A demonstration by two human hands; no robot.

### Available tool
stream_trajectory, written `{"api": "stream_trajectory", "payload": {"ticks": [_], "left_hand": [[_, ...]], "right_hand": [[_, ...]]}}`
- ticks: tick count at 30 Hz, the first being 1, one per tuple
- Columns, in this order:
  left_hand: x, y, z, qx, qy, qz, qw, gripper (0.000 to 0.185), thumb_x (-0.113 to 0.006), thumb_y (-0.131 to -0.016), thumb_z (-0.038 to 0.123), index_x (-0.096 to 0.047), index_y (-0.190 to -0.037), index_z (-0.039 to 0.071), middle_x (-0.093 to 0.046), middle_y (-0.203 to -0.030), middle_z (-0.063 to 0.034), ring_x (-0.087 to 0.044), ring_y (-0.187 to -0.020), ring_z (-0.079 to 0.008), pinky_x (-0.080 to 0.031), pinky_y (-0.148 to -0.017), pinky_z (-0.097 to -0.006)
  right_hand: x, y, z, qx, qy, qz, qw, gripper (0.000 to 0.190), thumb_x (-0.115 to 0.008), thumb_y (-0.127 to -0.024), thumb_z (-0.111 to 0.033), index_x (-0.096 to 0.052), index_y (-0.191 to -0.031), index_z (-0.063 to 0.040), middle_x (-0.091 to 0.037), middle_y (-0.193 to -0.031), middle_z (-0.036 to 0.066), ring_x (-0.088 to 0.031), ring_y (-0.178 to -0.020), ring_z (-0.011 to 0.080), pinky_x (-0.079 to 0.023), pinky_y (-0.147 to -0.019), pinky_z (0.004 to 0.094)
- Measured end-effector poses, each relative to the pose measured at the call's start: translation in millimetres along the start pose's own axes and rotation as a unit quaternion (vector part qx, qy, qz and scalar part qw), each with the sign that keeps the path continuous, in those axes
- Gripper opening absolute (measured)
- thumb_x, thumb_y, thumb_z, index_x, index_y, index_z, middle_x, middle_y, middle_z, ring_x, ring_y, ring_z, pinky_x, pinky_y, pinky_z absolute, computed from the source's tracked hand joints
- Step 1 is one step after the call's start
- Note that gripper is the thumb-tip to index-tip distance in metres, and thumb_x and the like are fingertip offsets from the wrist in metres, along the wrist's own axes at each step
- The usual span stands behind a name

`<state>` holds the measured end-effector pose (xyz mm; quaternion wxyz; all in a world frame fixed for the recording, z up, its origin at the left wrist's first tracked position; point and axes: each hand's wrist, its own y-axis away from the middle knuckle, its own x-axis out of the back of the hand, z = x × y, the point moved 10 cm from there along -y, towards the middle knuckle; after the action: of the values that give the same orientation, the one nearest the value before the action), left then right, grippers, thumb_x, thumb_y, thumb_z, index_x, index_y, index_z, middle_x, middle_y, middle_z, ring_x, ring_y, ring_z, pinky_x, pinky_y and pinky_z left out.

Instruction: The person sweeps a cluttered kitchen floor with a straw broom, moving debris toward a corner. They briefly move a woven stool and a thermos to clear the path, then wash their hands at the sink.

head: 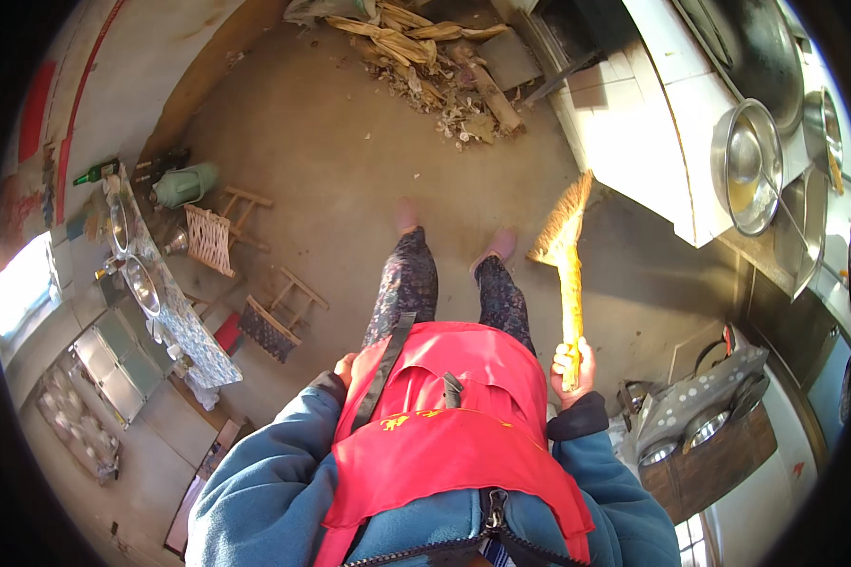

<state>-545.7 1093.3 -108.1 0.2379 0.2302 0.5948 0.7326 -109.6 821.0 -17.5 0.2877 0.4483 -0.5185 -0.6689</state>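
Note:
In my right hand [583, 370] is the handle of a short straw broom [569, 283], its bristle head up and pointing away from me. Sunlight falls on the broom, held above the bare floor. My left hand [345, 368] is at the left edge of the red apron [440, 425], mostly hidden by it, so its grip does not show. Farther ahead on the floor lie dry corn husks [397, 42], with loose plant scraps [461, 117] and a wooden board [496, 99] among them.
A white-tiled stove [638, 135] with a metal basin [748, 166] on it is at the right. At the left are two folding stools [213, 237], a green thermos [184, 186] and a long table [191, 333]. A wooden table [709, 461] with bowls is at the lower right.

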Motion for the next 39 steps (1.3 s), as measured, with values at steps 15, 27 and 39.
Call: {"api": "stream_trajectory", "payload": {"ticks": [15,27,39], "left_hand": [[171,-48,81,0.015,0.107,-0.024,0.994,0.015,-0.049,-0.084,0.004,-0.058,-0.096,-0.001,-0.063,-0.086,-0.0122,-0.060,-0.077,-0.0196,-0.050,-0.073,-0.0316],[151,-39,96,-0.078,-0.144,0.048,0.985,0.016,-0.060,-0.082,0.006,-0.057,-0.097,0.002,-0.062,-0.087,-0.0079,-0.058,-0.076,-0.0149,-0.048,-0.070,-0.0280],[98,-17,66,-0.087,0.100,0.111,0.985,0.018,-0.060,-0.083,0.008,-0.057,-0.099,0.000,-0.061,-0.088,-0.0078,-0.057,-0.080,-0.0143,-0.047,-0.073,-0.0265]], "right_hand": [[-89,-166,166,-0.094,-0.186,-0.100,0.973,0.028,-0.051,-0.080,-0.036,-0.048,-0.070,-0.010,-0.043,-0.055,-0.002,-0.044,-0.048,0.0118,-0.039,-0.045,0.0235],[-166,-61,200,-0.090,0.116,-0.007,0.989,0.025,-0.047,-0.085,-0.032,-0.047,-0.104,-0.016,-0.047,-0.062,0.002,-0.042,-0.039,0.0112,-0.037,-0.032,0.0239],[-246,-176,112,-0.272,0.396,0.044,0.876,0.028,-0.053,-0.083,-0.024,-0.043,-0.103,-0.007,-0.053,-0.074,0.010,-0.050,-0.051,0.0123,-0.040,-0.039,0.0222]]}}
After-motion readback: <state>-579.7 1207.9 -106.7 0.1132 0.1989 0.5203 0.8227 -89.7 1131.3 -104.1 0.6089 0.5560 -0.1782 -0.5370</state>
